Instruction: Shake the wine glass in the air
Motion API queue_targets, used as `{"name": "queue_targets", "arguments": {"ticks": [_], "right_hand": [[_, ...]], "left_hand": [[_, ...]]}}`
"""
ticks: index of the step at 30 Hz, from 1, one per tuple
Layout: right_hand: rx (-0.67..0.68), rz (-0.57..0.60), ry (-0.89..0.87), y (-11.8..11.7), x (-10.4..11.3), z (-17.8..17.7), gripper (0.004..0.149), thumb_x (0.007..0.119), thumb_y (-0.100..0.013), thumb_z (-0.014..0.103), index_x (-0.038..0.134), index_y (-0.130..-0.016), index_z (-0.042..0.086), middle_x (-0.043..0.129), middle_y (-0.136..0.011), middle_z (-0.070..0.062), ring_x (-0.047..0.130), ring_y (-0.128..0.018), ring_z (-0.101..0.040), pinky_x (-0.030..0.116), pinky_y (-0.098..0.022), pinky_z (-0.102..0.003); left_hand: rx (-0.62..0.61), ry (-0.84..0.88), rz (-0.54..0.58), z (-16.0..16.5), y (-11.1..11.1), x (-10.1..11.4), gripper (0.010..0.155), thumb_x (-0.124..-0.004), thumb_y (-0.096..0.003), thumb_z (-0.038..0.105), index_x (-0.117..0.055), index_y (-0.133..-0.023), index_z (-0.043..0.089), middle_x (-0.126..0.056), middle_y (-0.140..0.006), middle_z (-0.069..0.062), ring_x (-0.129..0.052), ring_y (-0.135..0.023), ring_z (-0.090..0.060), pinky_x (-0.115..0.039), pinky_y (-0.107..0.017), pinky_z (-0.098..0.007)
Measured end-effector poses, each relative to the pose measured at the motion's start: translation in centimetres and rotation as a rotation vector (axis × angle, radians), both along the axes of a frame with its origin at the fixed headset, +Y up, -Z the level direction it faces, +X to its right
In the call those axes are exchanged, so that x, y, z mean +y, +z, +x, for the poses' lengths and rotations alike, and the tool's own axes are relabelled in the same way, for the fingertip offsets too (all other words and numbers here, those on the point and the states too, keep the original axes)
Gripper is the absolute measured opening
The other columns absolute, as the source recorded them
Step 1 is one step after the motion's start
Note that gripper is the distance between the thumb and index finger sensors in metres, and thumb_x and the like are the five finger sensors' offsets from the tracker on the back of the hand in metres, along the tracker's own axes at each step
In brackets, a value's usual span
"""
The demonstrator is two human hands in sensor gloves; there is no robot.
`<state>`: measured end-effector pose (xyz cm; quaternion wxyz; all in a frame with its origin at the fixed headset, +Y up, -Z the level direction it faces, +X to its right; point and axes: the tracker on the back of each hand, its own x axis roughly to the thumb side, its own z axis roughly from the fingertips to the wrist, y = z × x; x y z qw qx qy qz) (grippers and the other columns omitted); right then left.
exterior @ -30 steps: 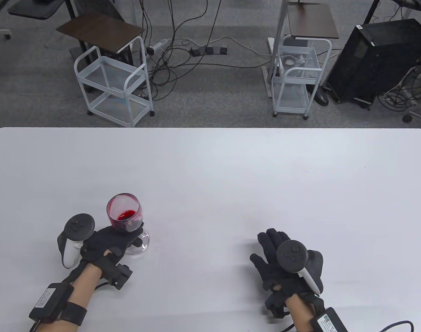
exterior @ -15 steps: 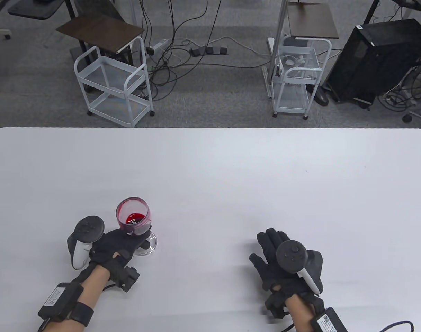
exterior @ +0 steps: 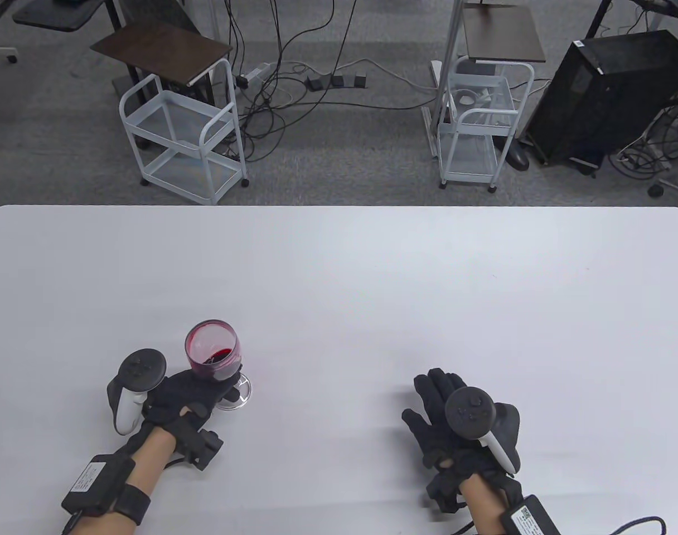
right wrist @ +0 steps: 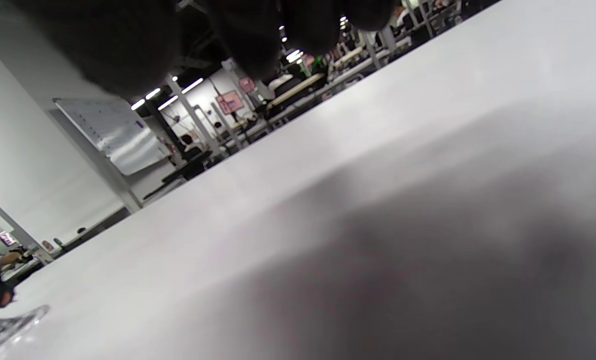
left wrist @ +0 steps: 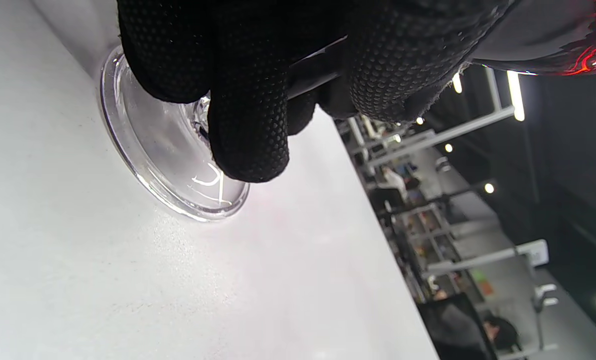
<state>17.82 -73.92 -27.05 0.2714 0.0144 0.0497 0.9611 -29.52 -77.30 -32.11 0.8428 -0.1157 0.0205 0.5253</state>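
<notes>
A wine glass (exterior: 212,351) with a little red wine stands at the table's front left. My left hand (exterior: 189,394) grips its stem from below the bowl. In the left wrist view my fingers (left wrist: 247,125) wrap the stem just above the round foot (left wrist: 167,165), which sits at the table surface; I cannot tell if it touches. The bowl (left wrist: 553,40) shows at the top right there. My right hand (exterior: 448,415) lies flat on the table at the front right, holding nothing; its fingers (right wrist: 257,35) show at the top edge of the right wrist view.
The white table (exterior: 372,278) stretches wide behind and between the hands. Beyond its far edge stand two white wire carts (exterior: 185,134) (exterior: 475,122), floor cables and a black computer case (exterior: 606,89). The glass foot (right wrist: 7,325) shows at the right wrist view's bottom left.
My left hand and the glass shifted a little to the right and slightly nearer, then held nearly still. The wine has sloshed inside the bowl. The right hand has not moved.
</notes>
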Motion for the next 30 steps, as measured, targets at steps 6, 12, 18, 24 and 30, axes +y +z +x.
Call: {"name": "queue_targets", "arguments": {"ticks": [6,12,18,24,30], "right_hand": [[-0.001,0.002,-0.006,0.0,0.0,0.1,0.070,0.073,-0.042,0.056,0.055,-0.103,0.027,0.043,-0.116,-0.002,0.034,-0.108,-0.035,0.033,-0.075,-0.063],[0.004,0.002,-0.001,0.0,0.1,0.0,0.070,0.073,-0.042,0.056,0.055,-0.102,0.027,0.043,-0.116,-0.002,0.034,-0.108,-0.035,0.033,-0.075,-0.063],[-0.007,0.008,-0.007,0.0,0.2,0.3,0.069,0.073,-0.042,0.056,0.055,-0.102,0.027,0.043,-0.116,-0.001,0.034,-0.108,-0.035,0.033,-0.075,-0.063],[-0.022,0.020,-0.020,0.1,0.3,0.7,0.069,0.073,-0.042,0.056,0.055,-0.102,0.028,0.043,-0.116,-0.001,0.034,-0.108,-0.035,0.033,-0.075,-0.063],[-0.039,0.021,-0.027,0.1,0.2,0.9,0.069,0.074,-0.042,0.056,0.055,-0.102,0.027,0.042,-0.116,-0.001,0.033,-0.108,-0.035,0.033,-0.075,-0.064]], "left_hand": [[0.002,-0.246,-0.024,-1.9,1.4,1.9,0.070,-0.099,-0.0432,0.047,-0.073,-0.103,0.022,-0.064,-0.122,-0.018,-0.113,-0.063,-0.022,-0.086,-0.059,-0.046],[0.017,-0.541,-0.013,-5.2,4.1,4.2,0.079,-0.089,-0.0466,0.057,-0.056,-0.111,0.026,-0.039,-0.131,-0.008,-0.075,-0.110,-0.031,-0.055,-0.080,-0.059],[-0.012,-0.871,0.030,-5.9,6.4,5.0,0.084,-0.079,-0.0473,0.066,-0.043,-0.115,0.031,-0.017,-0.133,0.000,-0.034,-0.123,-0.028,-0.026,-0.083,-0.061],[-0.027,-1.003,0.054,-6.0,7.7,3.9,0.088,-0.072,-0.0465,0.072,-0.031,-0.116,0.036,-0.014,-0.126,0.005,-0.014,-0.122,-0.024,-0.012,-0.081,-0.059],[-0.021,-1.059,0.020,-6.6,7.6,3.0,0.089,-0.069,-0.0455,0.074,-0.026,-0.115,0.037,-0.008,-0.125,0.008,-0.008,-0.122,-0.022,-0.009,-0.080,-0.058]]}}
